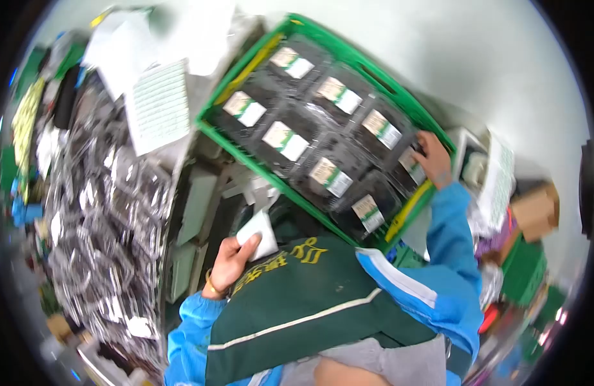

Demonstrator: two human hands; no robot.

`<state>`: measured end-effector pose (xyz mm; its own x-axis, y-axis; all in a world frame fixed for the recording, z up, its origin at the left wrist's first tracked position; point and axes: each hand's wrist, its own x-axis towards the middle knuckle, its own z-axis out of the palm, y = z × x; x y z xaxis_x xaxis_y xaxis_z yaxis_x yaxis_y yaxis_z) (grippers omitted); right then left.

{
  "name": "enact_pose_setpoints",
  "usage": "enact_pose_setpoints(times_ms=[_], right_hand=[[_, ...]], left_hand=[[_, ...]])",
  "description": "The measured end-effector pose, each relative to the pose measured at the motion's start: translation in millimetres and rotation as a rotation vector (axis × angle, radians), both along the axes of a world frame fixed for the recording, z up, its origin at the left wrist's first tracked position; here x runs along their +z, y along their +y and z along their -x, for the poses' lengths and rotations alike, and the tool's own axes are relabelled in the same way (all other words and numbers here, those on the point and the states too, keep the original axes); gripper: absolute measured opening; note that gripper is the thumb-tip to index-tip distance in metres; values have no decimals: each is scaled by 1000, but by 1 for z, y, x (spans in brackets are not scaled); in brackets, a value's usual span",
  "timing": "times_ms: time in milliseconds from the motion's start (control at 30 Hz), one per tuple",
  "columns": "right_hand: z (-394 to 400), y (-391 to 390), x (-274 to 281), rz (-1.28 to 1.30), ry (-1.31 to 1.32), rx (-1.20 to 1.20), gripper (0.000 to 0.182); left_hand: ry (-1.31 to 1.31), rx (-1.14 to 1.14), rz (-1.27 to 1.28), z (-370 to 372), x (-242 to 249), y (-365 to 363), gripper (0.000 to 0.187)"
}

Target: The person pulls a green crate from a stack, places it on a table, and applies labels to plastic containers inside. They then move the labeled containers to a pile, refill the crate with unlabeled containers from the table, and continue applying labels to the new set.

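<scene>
My left hand pinches a white paper piece between thumb and fingers, in front of my apron. Ahead of me a green crate sits at a slant, with several clear plastic containers of dark contents in it. Each visible lid bears a label in beige, green and white. At the crate's right corner my right hand has its fingers curled over the edge of one labelled plastic container. The fingertips partly cover that container's label, and its far side is hidden.
To the left, many clear plastic packs lie heaped beside a printed sheet. A white box and a brown cardboard box stand at the right. Below the crate's left side is a grey-green cabinet or shelf.
</scene>
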<state>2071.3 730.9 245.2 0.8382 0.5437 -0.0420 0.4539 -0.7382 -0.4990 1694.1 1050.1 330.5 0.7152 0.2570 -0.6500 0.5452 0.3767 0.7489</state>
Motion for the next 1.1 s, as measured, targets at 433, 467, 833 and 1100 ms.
enact_pose_setpoints(times_ms=[433, 467, 833, 1100], right_hand=[[207, 234, 33, -569, 645, 874, 19], [211, 241, 30, -584, 649, 855, 14], [240, 333, 7, -496, 780, 755, 6], [231, 392, -17, -410, 811, 631, 9]], left_hand=[[-200, 694, 130, -7, -51, 14, 27], [-186, 709, 147, -5, -49, 20, 26], [-136, 962, 529, 41, -104, 78, 38], [-454, 836, 0, 4, -124, 106, 30]])
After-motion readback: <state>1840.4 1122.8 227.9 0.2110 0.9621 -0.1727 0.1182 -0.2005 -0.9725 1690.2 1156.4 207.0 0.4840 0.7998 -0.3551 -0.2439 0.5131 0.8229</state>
